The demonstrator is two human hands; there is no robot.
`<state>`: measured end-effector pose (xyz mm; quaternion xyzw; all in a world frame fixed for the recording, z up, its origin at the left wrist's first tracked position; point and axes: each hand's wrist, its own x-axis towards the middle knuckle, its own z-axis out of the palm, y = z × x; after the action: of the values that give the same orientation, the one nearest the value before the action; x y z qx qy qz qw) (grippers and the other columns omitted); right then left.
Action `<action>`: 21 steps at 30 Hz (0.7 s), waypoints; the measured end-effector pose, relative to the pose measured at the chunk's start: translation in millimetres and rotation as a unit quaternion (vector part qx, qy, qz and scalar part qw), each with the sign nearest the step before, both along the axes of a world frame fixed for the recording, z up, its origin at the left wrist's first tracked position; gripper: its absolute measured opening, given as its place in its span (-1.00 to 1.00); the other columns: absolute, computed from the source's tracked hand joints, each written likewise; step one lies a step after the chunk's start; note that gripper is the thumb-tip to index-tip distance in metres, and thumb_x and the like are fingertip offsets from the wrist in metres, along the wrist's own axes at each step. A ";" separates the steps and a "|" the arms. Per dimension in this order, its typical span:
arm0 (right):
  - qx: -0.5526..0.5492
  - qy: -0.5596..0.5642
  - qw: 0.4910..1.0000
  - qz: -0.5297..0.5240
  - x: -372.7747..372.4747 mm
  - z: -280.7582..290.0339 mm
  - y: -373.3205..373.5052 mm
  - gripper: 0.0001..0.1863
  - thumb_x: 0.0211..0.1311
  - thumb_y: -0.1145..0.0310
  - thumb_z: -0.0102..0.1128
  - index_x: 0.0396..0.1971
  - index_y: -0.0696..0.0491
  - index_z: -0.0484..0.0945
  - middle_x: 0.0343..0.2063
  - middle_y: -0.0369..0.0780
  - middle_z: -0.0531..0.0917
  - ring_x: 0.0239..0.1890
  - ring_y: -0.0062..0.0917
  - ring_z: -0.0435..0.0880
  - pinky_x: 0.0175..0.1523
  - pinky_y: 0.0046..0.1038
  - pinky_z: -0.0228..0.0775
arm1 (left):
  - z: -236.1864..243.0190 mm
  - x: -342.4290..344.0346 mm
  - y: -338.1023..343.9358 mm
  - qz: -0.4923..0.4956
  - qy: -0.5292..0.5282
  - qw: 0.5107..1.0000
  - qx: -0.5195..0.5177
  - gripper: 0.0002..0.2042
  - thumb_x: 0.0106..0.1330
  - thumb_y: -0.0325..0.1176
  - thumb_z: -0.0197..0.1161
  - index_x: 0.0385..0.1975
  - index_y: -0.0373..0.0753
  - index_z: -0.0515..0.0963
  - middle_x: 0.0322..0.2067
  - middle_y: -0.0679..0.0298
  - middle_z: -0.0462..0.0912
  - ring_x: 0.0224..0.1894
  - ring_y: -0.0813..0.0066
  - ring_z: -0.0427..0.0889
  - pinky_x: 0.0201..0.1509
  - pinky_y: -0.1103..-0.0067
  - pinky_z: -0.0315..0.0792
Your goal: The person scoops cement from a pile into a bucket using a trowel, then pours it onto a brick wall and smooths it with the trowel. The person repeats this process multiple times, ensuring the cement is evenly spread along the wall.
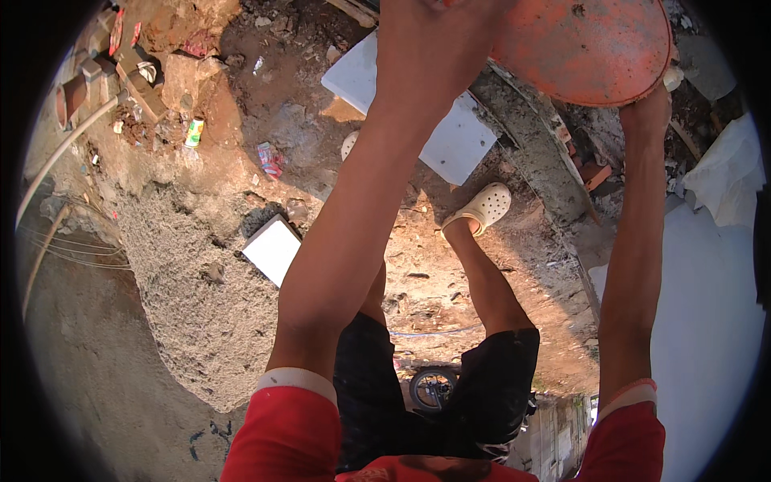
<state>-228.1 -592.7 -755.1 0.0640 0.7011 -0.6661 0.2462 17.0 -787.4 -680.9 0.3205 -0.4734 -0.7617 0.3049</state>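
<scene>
At the upper edge, both my arms reach up to a round orange-red bucket (582,48), smeared with dirt, its flat round side facing me. My right hand (647,106) is closed on its lower right edge, the fingers partly hidden behind it. On its left side, my left hand (442,44) grips it, though the fingertips run out of the picture. The bucket's far side and anything inside are out of sight.
Beneath my arms lie a large white board (458,145) and a smaller white block (273,247). A heap of grey sand (201,297) spreads at left, with bricks (140,88) farther off. Rough concrete edging (546,169) and a pale sheet (699,305) are at right.
</scene>
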 end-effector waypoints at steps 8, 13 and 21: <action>0.546 0.028 0.830 0.108 45.2 -21.1 -28.0 -0.49 0.32 0.20 0.42 0.09 0.24 0.53 -0.08 -0.09 0.67 -0.05 -0.46 0.67 0.01 -0.34 0.51 | -92.9 3.5 2.6 -0.015 -0.161 0.974 0.159 -0.53 0.36 -0.24 0.36 0.17 -0.32 0.43 -0.04 0.15 0.62 -0.04 0.37 0.67 0.01 0.40 0.61; 0.283 0.053 0.958 -0.011 93.9 22.0 -5.4 -0.61 0.25 0.16 0.50 -0.19 0.17 0.62 -0.37 -0.26 0.67 -0.41 -0.61 0.59 -0.28 -0.43 0.45 | -92.2 60.1 3.1 -0.092 -0.196 0.969 0.115 -0.46 0.37 -0.19 0.37 0.25 -0.32 0.42 0.01 0.15 0.61 0.08 0.34 0.63 0.11 0.36 0.53; 0.188 -0.007 0.956 0.224 248.4 146.9 -94.6 -0.71 0.23 0.26 0.54 -0.36 0.10 0.59 -0.45 -0.35 0.66 -0.49 -0.78 0.50 -0.44 -0.59 0.33 | 15.1 259.2 -34.2 0.118 -0.422 0.857 0.272 -0.38 0.47 0.00 0.24 0.42 -0.21 0.36 0.28 0.21 0.51 0.32 0.30 0.42 0.40 0.29 0.22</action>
<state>20.3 -687.3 -608.2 -0.0450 0.8086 -0.4493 0.3772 276.2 -821.6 -665.8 0.7347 -0.2895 -0.6101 0.0646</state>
